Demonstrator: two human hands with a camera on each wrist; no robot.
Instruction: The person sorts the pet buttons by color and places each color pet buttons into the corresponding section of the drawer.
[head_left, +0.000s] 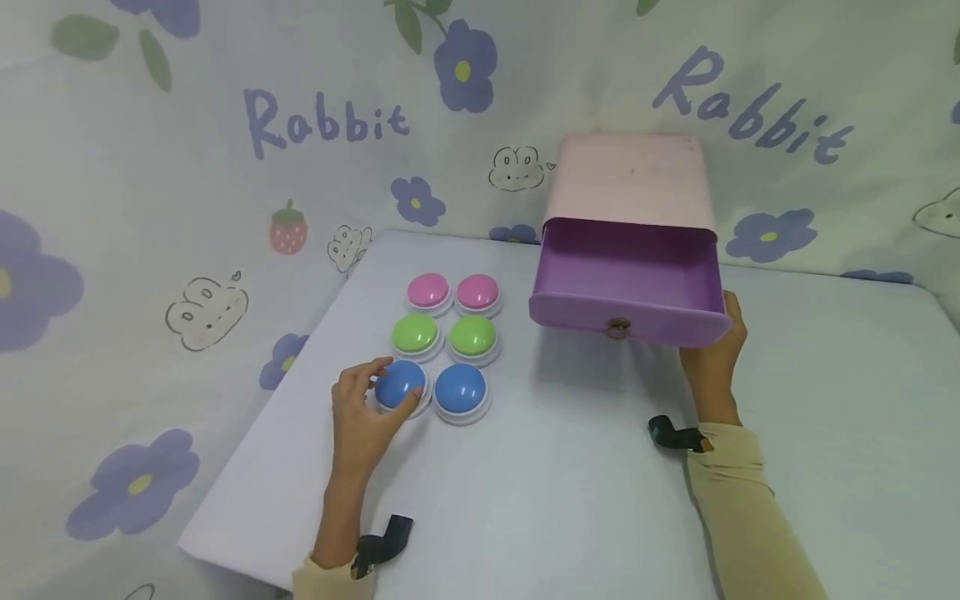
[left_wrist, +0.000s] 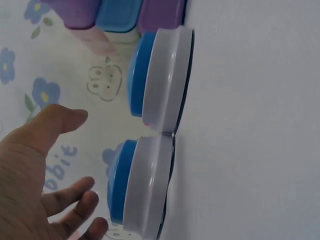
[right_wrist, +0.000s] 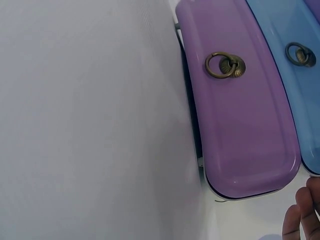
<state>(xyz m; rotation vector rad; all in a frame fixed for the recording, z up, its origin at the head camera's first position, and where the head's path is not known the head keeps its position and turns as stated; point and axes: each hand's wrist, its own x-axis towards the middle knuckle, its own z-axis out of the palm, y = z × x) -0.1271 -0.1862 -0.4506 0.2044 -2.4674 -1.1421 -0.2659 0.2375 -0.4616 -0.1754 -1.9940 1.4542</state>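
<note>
Fingers of the left hand [head_left: 367,417] are spread apart just above the near left blue button [head_left: 400,384]; another blue button [head_left: 460,388] sits to its right, with green buttons [head_left: 414,333] and pink buttons [head_left: 428,289] farther back; visible fingers of the right hand [head_left: 711,350] extend beside the pink box [head_left: 633,179] on the table [head_left: 540,500], contact unclear; its purple top drawer [head_left: 562,312] is pulled out.
</note>
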